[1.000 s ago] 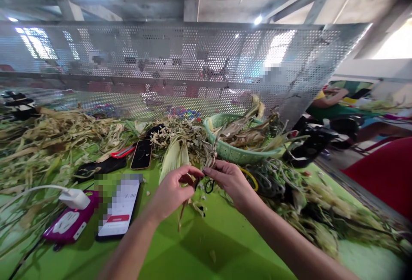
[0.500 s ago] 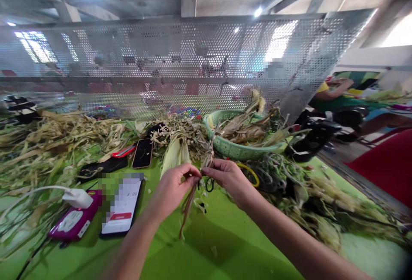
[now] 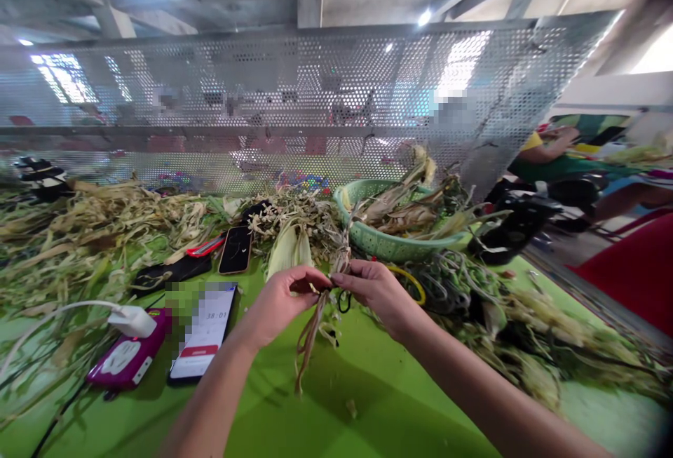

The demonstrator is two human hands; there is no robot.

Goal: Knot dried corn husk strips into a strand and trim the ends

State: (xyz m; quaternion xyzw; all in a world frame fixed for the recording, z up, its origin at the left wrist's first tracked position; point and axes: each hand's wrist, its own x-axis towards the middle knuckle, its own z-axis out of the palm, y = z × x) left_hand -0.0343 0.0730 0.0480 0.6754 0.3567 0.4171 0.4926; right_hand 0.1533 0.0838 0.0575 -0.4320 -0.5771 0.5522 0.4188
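My left hand (image 3: 281, 304) and my right hand (image 3: 378, 297) meet over the green table, fingertips almost touching. Both are pinched closed on a strand of dried corn husk (image 3: 341, 258), which rises above my right fingers. A loose brownish end (image 3: 306, 353) of it dangles below my left hand. At the pinch, the exact grip is partly hidden by the fingers. A small dark loop (image 3: 344, 301) hangs just under my right fingertips. Behind my left hand lies a wide pale husk leaf (image 3: 291, 247).
A green basket (image 3: 404, 247) of husks stands behind my right hand. Husk heaps (image 3: 126, 212) spread left, with more at right (image 3: 505, 311). Two phones (image 3: 197, 342) (image 3: 235, 251), a red cutter (image 3: 206, 246) and a purple power bank (image 3: 129, 356) lie left. A perforated metal screen (image 3: 263, 86) rises behind.
My left fingers have opened out slightly while staying at the strand, and its dangling end hangs looser and more curled. My right hand keeps its place. The view has shifted slightly.
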